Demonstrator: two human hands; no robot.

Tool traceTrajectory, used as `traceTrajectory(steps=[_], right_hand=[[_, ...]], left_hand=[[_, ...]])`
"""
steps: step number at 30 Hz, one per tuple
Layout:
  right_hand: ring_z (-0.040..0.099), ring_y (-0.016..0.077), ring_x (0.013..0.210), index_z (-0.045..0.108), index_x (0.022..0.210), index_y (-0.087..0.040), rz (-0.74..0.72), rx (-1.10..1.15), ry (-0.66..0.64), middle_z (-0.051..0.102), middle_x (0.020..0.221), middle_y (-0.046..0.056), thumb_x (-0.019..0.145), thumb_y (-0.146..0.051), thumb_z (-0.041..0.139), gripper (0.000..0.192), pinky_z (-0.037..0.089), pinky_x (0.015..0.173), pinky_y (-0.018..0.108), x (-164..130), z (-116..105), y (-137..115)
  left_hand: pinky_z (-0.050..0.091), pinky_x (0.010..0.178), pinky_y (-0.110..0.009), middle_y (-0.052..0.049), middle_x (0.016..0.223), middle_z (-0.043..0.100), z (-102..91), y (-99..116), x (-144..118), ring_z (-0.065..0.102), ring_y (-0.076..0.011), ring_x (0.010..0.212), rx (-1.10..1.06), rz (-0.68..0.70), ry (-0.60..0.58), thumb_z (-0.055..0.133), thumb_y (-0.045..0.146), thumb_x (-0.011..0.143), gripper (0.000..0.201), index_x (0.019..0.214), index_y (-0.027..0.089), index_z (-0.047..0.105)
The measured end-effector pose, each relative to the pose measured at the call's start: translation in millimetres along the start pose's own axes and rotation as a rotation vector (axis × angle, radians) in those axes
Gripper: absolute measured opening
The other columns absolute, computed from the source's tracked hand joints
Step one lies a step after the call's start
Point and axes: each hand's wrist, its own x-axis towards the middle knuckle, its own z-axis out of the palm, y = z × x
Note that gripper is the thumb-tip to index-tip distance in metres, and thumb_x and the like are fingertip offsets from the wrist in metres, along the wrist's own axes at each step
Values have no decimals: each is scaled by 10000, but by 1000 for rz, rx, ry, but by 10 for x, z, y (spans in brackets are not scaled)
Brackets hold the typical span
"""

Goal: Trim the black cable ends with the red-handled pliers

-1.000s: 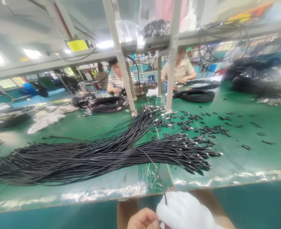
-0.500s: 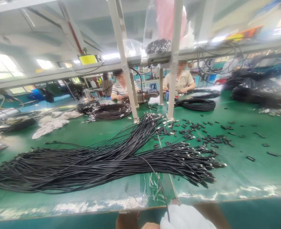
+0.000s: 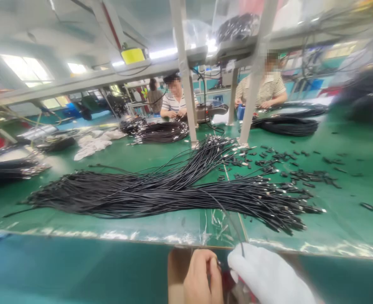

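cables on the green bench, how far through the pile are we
Done: cannot tell, no finished stack is distinguishable. In hand: the gloved right hand pinches one black cable drawn from the pile, and the bare left hand meets it at the bench edge. Left: the big cable pile and loose black caps remain.

Showing in black: heaped cables (image 3: 161,194), single cable (image 3: 233,228) running to white-gloved right hand (image 3: 265,274), scattered small caps (image 3: 300,174), coiled bundles (image 3: 284,125). Appearing in green: bench top (image 3: 136,156), dulling to silvery along worn front edge. Showing bare: left hand (image 3: 201,278). Wearing striped shirts: two co-workers (image 3: 270,86). Glowing yellow: overhead tag (image 3: 132,55).
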Motion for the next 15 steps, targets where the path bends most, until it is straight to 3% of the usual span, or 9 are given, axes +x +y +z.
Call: traceTrajectory(steps=[2,6,11,15], right_hand=[[740,207,712,667,1008,-200,-11,75,25,769,847,83,1004,-213,334,333,564,598,299,-26,-4,58],[766,211,813,639,1150,-171,-31,104,47,784,960,82,960,-270,497,256,613,681,295,-159,90,138],[768,208,821,636,1175,-162,-56,135,2,784,982,89,950,-269,493,287,625,675,291,-235,116,192],[777,223,877,674,1194,-187,-30,101,22,799,1034,71,946,-241,487,315,632,704,297,-308,171,137]], left_hand=[[548,633,-265,1,758,663,-40,22,27,666,-171,627,-52,-10,-30,448,269,1010,242,838,259,619],[544,688,-262,-1,807,669,-130,106,77,663,-164,704,-73,24,-114,450,226,1020,231,851,256,604],[561,726,-255,8,881,707,-261,224,115,676,-153,748,-105,45,-203,473,187,1025,218,962,274,663],[577,728,-264,-14,927,731,-356,231,151,697,-163,787,-82,182,-302,551,112,969,228,1050,265,701]])
